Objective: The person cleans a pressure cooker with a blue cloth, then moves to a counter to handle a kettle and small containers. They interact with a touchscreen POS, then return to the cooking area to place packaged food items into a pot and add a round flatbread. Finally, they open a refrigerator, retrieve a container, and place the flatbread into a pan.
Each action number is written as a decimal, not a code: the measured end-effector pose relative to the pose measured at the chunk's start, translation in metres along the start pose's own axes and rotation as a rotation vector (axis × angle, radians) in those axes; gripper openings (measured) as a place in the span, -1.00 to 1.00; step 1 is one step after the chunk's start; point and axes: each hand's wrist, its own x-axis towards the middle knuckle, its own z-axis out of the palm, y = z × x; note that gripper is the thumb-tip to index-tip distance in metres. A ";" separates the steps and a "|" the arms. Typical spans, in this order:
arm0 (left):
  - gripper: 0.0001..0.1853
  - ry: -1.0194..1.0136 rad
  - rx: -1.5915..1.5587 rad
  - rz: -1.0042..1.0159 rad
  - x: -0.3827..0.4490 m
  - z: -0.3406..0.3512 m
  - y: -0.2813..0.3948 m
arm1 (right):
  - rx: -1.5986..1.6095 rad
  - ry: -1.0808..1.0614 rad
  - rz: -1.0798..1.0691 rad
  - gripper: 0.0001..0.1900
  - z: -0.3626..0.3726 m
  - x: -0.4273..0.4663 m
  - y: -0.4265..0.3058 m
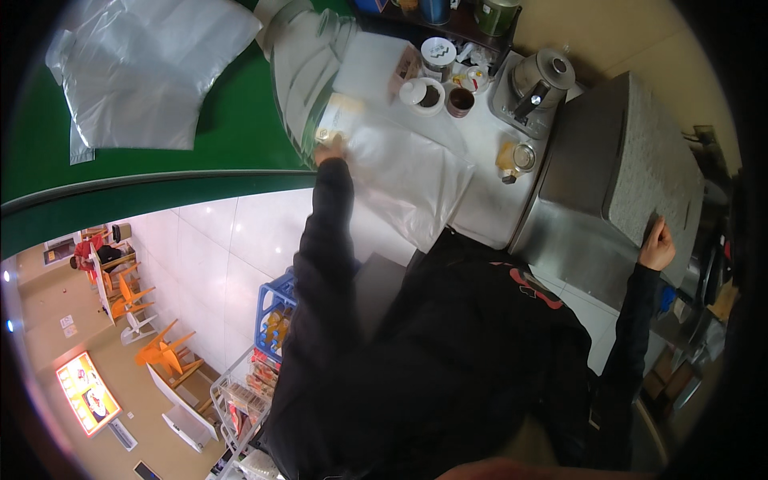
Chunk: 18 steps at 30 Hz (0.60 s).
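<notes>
My left hand (331, 152) reaches out to the counter at the lower end of a printed paper packet (339, 115). Blur hides its fingertips, so whether it grips the packet is unclear. Beside it, clear plastic bags (408, 174) lie spread over the white counter and hang past its front edge. Along the left side of the packet stands a curved sheet of clear glass or plastic (300, 78). Far to the right, my right hand (658, 246) is curled at the edge of a grey, rough-topped board (654, 162), with nothing visible in it.
An electric kettle (543, 75) on its base, a small glass teapot (519, 158), a brown cup (460, 102) and a white lidded bowl (423, 96) stand on the counter. More plastic sheeting (150, 72) lies on a green surface (240, 138). A blue bottle crate (273, 318) is on the floor.
</notes>
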 end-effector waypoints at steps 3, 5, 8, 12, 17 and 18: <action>-0.53 0.006 0.173 -0.214 0.044 0.014 0.012 | -0.042 0.010 -0.013 -0.53 -0.002 0.002 0.001; -0.55 0.053 0.102 -0.209 0.050 0.015 0.012 | -0.071 -0.010 -0.007 -0.54 -0.003 0.001 0.003; -0.63 0.005 -0.149 0.005 0.036 -0.008 0.009 | 0.003 -0.029 0.056 -0.56 -0.001 -0.001 0.006; -0.77 -0.209 -0.360 0.215 -0.013 -0.043 -0.010 | 0.124 0.031 0.042 -0.59 0.005 -0.004 0.011; -0.66 -0.365 -0.276 -0.194 -0.079 -0.037 -0.063 | 0.073 0.014 0.068 -0.57 0.003 -0.003 0.014; -0.61 -0.314 -0.133 -0.110 -0.089 -0.038 -0.072 | 0.048 -0.019 0.066 -0.56 0.001 -0.002 0.014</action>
